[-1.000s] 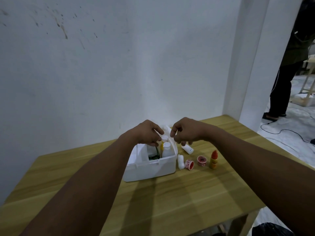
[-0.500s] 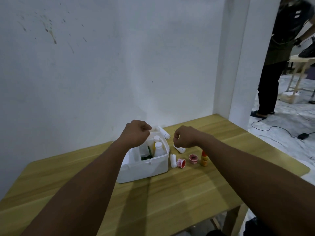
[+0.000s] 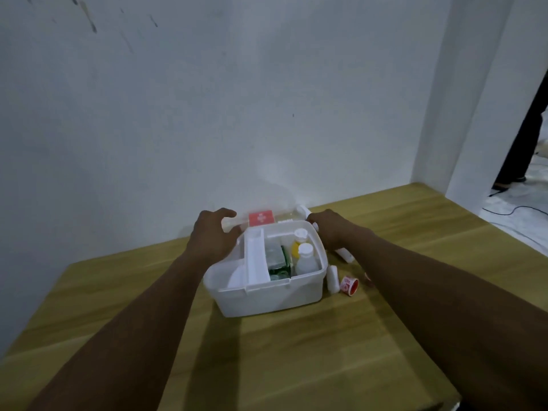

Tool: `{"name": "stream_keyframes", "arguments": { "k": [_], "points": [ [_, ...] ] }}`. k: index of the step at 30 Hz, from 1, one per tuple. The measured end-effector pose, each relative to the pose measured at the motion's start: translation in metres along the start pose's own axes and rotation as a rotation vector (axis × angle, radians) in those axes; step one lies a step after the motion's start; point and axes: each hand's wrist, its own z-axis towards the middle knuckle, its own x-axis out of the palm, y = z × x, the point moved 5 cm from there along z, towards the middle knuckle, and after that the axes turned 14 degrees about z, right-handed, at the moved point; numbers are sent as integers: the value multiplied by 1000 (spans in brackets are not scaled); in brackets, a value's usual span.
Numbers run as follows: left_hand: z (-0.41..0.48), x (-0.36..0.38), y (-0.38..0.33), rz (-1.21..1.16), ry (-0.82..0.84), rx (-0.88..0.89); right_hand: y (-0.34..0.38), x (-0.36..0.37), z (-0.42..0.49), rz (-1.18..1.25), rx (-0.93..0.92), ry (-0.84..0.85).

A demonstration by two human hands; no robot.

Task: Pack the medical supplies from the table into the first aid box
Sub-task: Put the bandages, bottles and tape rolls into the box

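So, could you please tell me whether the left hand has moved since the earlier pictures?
Yes. The left hand has moved from above the bottles to the far-left corner of the first aid box.

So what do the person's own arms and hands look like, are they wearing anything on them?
Both forearms are bare along their whole visible length, with no sleeves in view. The left hand and right hand wear no gloves, and no watch, bracelet or ring shows.
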Motion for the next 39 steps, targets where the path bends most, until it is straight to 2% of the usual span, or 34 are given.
{"name": "stream_keyframes", "arguments": {
  "k": [7, 14, 20, 25, 31, 39],
  "points": [
    [-3, 1, 33, -3, -1, -144, 0, 15, 7, 117, 50, -89],
    [-7, 4, 40, -81, -40, -208, -7, 5, 2, 218, 121, -154],
    [-7, 6, 41, -105, -42, -231, -3, -10, 24, 255, 162, -327],
    [-8, 9, 44, -144, -19, -254, -3, 6, 45, 218, 237, -271],
    [-9, 11, 44, -183, -11, -250, -12, 13, 48, 212, 230, -331],
    [-24, 11, 34, -225, -6, -271, -15, -2, 19, 205, 213, -257]
  ]
}}
